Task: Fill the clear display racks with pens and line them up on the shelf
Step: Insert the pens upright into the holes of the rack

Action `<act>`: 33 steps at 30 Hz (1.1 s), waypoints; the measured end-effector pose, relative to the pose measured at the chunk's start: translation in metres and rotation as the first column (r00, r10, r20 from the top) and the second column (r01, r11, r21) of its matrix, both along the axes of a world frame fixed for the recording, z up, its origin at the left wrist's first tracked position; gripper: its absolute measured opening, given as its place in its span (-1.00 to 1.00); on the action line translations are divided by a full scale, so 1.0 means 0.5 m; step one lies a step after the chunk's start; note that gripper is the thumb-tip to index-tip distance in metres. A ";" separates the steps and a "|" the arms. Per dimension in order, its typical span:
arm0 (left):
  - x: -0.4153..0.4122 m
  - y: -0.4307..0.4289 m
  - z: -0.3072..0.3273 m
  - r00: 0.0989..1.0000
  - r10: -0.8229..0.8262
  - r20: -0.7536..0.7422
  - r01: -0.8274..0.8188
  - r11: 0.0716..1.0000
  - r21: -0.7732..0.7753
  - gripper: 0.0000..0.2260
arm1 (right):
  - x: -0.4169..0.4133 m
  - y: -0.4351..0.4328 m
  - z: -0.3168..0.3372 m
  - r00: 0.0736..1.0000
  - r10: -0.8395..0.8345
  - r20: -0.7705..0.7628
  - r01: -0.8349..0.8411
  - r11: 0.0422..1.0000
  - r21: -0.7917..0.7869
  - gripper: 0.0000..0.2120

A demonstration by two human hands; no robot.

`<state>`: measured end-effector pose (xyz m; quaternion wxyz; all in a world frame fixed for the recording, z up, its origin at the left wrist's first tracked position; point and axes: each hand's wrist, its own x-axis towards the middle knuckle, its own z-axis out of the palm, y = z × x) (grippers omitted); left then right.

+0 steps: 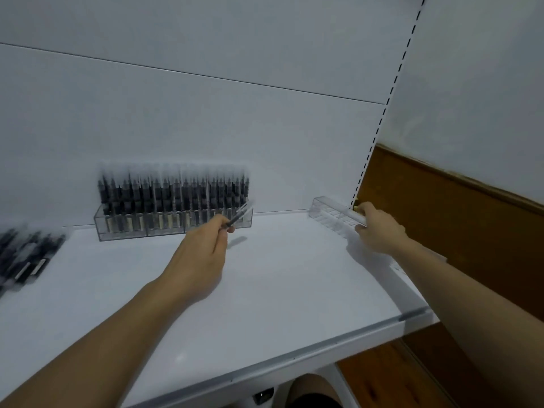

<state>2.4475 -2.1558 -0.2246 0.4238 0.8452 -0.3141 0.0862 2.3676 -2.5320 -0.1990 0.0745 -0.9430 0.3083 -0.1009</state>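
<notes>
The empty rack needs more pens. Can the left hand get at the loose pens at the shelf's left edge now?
Probably yes: nothing stands on the shelf between the left hand and the loose pens. But its fingers pinch a pen, so it has little room to take more.

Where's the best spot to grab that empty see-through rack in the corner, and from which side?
Take the empty rack by its near end, fingers over one long wall, thumb on the other: it is long and narrow, so only its width fits a grip. Come from the front, because its far end sits close to the back wall. The right hand holds it there.
</notes>
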 end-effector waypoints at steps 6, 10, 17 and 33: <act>0.025 0.013 0.016 0.997 0.052 0.049 -0.043 0.986 -0.158 -0.83 | -0.046 0.072 0.028 0.916 0.385 0.115 -0.399 0.907 0.139 -0.58; 0.029 0.028 0.034 0.995 0.080 0.065 -0.060 0.959 -0.277 -0.84 | -0.046 0.135 0.045 0.843 0.513 0.164 -0.536 0.827 0.168 -0.57; 0.065 0.089 0.059 0.991 0.136 -0.002 -0.133 0.965 -0.227 -0.89 | 0.035 0.270 0.044 0.714 0.675 0.185 -0.700 0.684 0.203 -0.54; 0.115 0.204 0.054 0.957 0.291 -0.004 -0.283 0.932 0.226 -0.62 | 0.215 0.407 0.029 0.508 0.860 0.039 -0.838 0.483 0.254 -0.40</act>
